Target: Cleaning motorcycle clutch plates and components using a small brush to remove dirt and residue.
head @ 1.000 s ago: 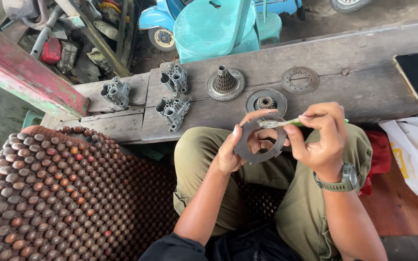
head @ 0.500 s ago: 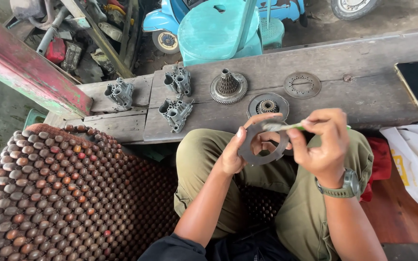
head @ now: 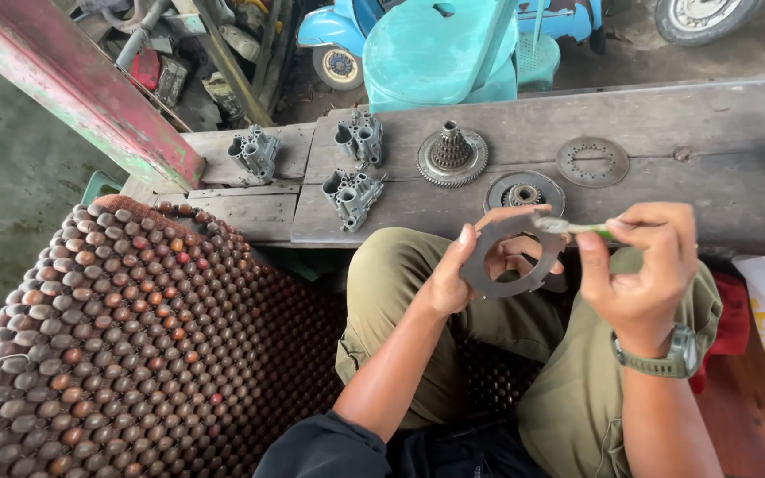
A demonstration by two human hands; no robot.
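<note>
Ring (head: 499,283): flat metal, held upright above the lap, just short of the tabletop (head: 710,150) edge. Left hand (head: 462,274): grip clamped on the ring's left rim. Right hand (head: 644,274): fingers pinched together on a thin tool (head: 568,227), its tip touching the ring's top. Behind, on the tabletop: gear (head: 452,157), disc (head: 592,161), three castings (head: 351,196).

You are wearing olive trousers (head: 577,389); a brown beaded mat (head: 108,354) is filling the lower left, a turquoise chair (head: 440,53) showing at top.
</note>
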